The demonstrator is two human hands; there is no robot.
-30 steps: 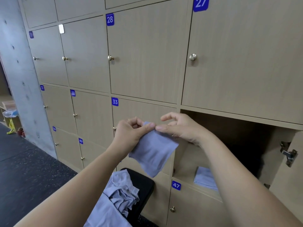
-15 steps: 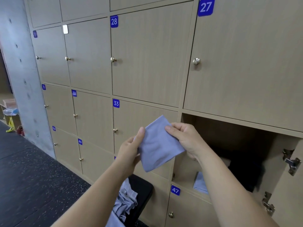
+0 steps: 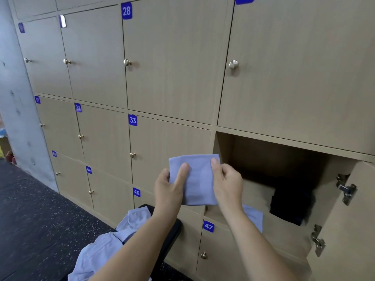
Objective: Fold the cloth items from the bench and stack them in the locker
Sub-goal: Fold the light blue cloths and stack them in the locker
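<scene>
Light wood-grain locker doors with round metal knobs and blue number plates fill the view above and to the left of the left grip. Farther left stands a grey concrete wall. Down to the left lies a dark speckled floor. The light is soft and even.

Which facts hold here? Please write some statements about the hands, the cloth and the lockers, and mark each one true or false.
1. The left hand and the right hand both hold the folded cloth. True.
2. The open locker is empty. False: a second cloth and a dark item lie inside.
3. Door 33 stands open. False: it is closed.
4. A pile of unfolded cloth lies on the bench. True.
</scene>
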